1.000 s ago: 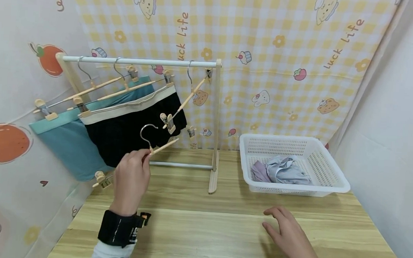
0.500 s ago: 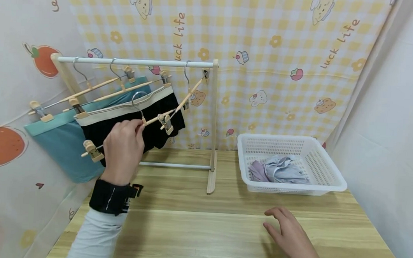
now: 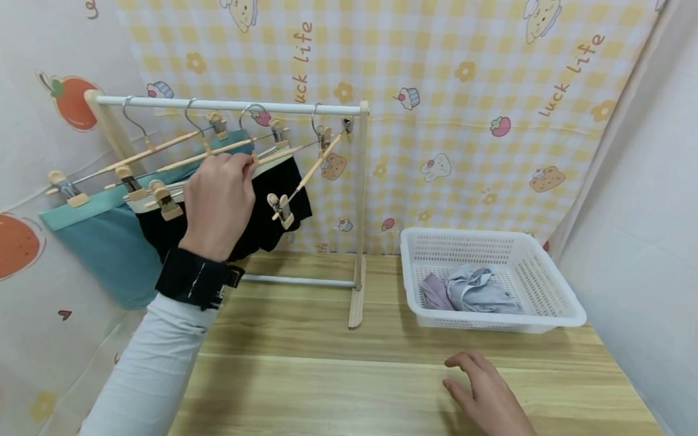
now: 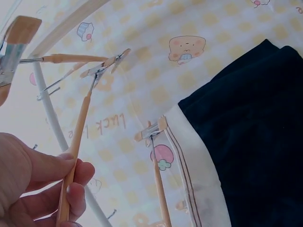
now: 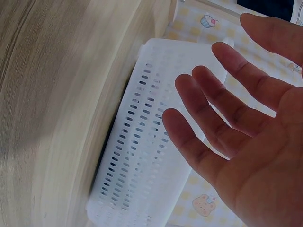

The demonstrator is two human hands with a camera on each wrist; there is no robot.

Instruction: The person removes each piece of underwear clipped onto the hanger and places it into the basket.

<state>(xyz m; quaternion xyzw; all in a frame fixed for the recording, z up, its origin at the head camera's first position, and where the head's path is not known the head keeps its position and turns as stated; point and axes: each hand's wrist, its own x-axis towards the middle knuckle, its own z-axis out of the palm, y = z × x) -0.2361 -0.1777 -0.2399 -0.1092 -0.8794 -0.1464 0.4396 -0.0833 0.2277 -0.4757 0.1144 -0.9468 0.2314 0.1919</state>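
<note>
The left hand [image 3: 220, 195] pinches a slim wooden clip hanger [image 3: 269, 154] with curled fingers at the white metal rail [image 3: 230, 105], while the right hand [image 3: 490, 400] rests spread flat on the wood-grain counter [image 3: 346, 389].

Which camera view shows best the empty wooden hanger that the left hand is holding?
The head view: there the whole empty hanger shows, hook at the rail, gripped by the left hand. The left wrist view shows only its wooden bar and one clip, close up. The right wrist view shows none of it.
</note>
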